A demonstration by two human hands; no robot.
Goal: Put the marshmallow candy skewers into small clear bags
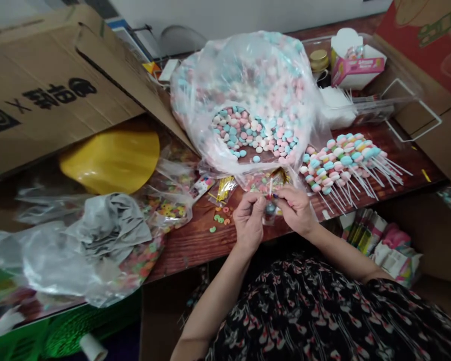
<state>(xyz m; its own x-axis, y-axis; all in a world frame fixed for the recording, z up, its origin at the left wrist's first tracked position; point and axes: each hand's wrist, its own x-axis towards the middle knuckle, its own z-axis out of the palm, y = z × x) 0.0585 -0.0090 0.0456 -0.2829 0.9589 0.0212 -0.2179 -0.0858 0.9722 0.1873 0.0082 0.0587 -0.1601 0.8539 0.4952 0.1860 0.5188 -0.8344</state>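
Near the table's front edge, my left hand (249, 219) and my right hand (296, 209) meet with fingers pinched around a small candy stick (270, 187). Its white stick points up between them, and a bluish piece in clear wrap hangs below. The fingers cover much of it. Just behind lie a clear bag of ring candies (261, 180) and gold twist ties (225, 188). To the right is a pile of candy skewers (346, 160) on white sticks. A large open plastic bag of pink, white and blue candies (248, 128) sits behind my hands.
A cardboard box (60, 80) and a yellow rounded sheet (113, 159) are at the left, with a grey cloth (110, 225) over candy bags. A clear tray (398, 98) holds a pink carton (357, 70) at the back right. Loose candy rings (220, 219) lie on the table.
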